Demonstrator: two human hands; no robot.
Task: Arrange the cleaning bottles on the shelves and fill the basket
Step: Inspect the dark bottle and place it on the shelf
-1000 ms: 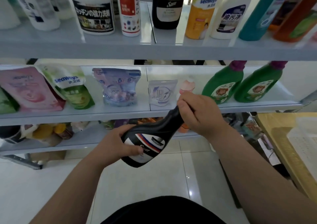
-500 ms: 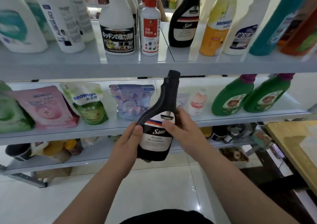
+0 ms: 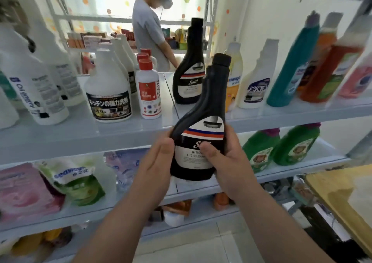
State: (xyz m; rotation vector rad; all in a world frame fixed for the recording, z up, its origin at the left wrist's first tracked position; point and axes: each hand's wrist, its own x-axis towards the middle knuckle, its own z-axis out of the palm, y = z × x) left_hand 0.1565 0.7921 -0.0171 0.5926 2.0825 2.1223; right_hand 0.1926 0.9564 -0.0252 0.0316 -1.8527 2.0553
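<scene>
Left hand (image 3: 159, 162) and right hand (image 3: 225, 158) both grasp black bottle (image 3: 201, 126), thumbs covering part of label. Bottle upright in air before upper shelf (image 3: 80, 134), partly hiding yellow bottle (image 3: 233, 89). Desk (image 3: 330, 186) cut off right.
</scene>
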